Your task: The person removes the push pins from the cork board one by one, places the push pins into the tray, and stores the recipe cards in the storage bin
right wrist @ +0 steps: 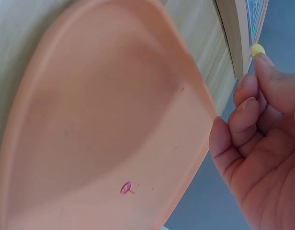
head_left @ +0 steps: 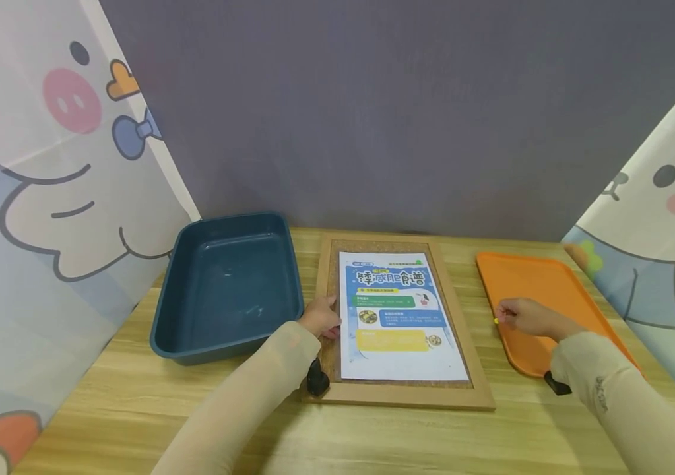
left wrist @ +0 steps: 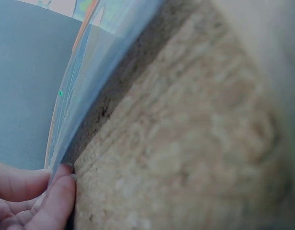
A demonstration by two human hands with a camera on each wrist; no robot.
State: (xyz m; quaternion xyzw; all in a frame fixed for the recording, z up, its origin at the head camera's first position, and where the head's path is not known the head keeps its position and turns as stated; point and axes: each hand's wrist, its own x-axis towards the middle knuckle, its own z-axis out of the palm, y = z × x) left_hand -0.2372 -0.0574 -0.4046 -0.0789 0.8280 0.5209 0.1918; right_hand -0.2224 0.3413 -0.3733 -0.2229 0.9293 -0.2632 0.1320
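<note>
A printed paper sheet (head_left: 399, 366) with blue, green and yellow blocks lies on a cork board (head_left: 402, 394) with a wooden frame. At the sheet's left edge, my left hand (head_left: 321, 318) pinches the paper between thumb and fingers. The left wrist view shows that edge standing slightly off the cork. My right hand (head_left: 530, 318) is over the left rim of an orange tray (head_left: 527, 277), right of the board. Between its thumb and index finger it pinches a yellow thumbtack (right wrist: 257, 49). A pink thumbtack (right wrist: 126, 187) lies in the tray in the right wrist view.
A deep dark-blue bin (head_left: 230, 290) stands left of the board, close to my left forearm. All of it rests on a wood-grain table (head_left: 153, 409). A grey panel (head_left: 373, 119) rises behind, with cartoon-printed sheets at both sides.
</note>
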